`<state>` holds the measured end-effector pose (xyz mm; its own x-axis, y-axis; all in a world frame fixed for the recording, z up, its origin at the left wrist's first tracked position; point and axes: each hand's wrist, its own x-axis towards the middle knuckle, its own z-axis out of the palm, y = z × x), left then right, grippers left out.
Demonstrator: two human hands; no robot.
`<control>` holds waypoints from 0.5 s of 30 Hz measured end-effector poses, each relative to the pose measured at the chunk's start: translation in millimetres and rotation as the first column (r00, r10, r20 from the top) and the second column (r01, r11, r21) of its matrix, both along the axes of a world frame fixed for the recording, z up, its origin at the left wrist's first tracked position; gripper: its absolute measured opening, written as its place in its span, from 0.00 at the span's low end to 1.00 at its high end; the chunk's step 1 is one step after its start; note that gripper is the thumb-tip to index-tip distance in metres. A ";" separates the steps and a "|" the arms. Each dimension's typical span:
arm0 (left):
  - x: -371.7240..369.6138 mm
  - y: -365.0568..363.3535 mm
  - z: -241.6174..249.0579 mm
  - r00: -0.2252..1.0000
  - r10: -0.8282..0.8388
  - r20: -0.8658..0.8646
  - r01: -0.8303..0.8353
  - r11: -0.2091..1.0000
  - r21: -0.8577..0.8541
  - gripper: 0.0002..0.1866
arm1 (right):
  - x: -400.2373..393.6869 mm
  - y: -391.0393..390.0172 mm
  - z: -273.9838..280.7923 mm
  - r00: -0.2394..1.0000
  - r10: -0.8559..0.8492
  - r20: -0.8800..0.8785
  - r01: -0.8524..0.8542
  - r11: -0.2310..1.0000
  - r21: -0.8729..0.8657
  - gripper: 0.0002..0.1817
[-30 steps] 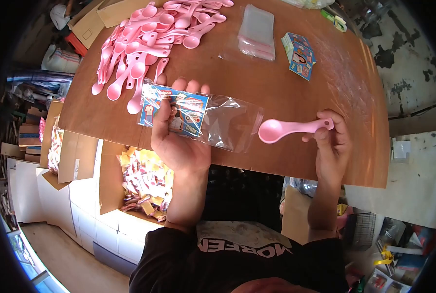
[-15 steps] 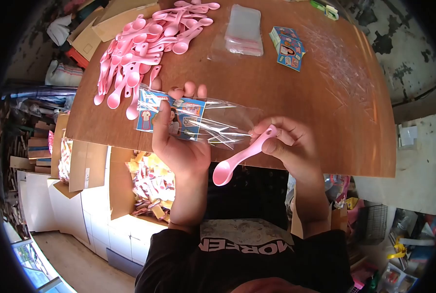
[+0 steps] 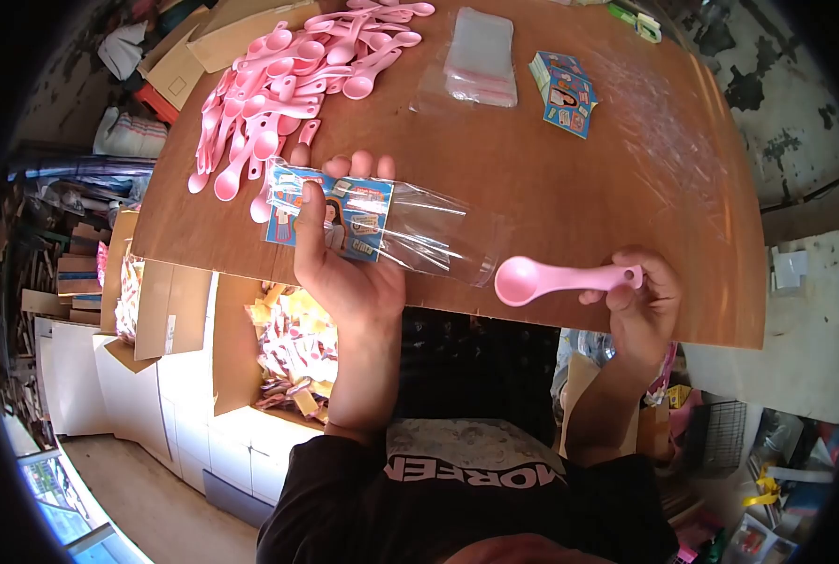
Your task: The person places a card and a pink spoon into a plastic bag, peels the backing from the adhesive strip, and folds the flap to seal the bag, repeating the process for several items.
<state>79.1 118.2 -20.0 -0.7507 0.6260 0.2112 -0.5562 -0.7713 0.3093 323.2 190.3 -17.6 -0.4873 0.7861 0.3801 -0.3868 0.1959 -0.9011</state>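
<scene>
- Left hand (image 3: 349,277): palm up, thumb closed over a clear bag (image 3: 429,230), the other fingers behind it; a blue printed card (image 3: 371,211) shows through the film.
- Right hand (image 3: 647,310): thumb and fingers pinched on the holed handle end of a pink spoon (image 3: 528,282).
- The spoon's bowl points leftward, just beside the bag's free end, above the near part of the tabletop (image 3: 504,183).
- Spoon pile (image 3: 274,94): heaped beyond the left hand.
- Bag stack (image 3: 481,52) and card stack (image 3: 567,99): side by side, right of the pile.
- Open carton (image 3: 234,352): below the tabletop's near edge, holding packets.
</scene>
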 end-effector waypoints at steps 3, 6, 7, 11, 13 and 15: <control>1.9 1.6 0.7 1.000 -0.019 0.017 0.019 1.000 0.012 0.24 | -5.5 -0.2 -5.7 0.990 -0.135 -0.030 0.133 0.988 -0.078 0.14; 5.9 3.2 1.1 1.000 -0.027 0.009 0.027 0.998 0.048 0.20 | -11.5 -4.5 -13.4 0.990 -0.087 -0.112 0.065 0.980 -0.187 0.14; 7.1 3.5 1.4 1.000 -0.016 -0.001 0.016 0.999 0.039 0.20 | -14.1 -6.4 -14.8 0.987 -0.059 -0.153 0.018 0.967 -0.254 0.14; 9.2 3.3 2.7 0.999 0.002 -0.041 0.000 1.000 0.027 0.20 | -23.9 -11.0 -16.6 0.978 -0.044 -0.205 -0.018 0.958 -0.287 0.14; 10.2 3.6 2.8 0.999 -0.004 -0.045 0.005 1.000 0.027 0.23 | -27.8 -12.0 -17.7 0.970 -0.026 -0.243 -0.053 0.948 -0.313 0.14; 11.6 4.0 2.9 0.999 -0.013 -0.047 0.014 1.000 0.027 0.26 | -31.4 -13.6 -17.6 0.960 -0.012 -0.280 -0.087 0.937 -0.338 0.15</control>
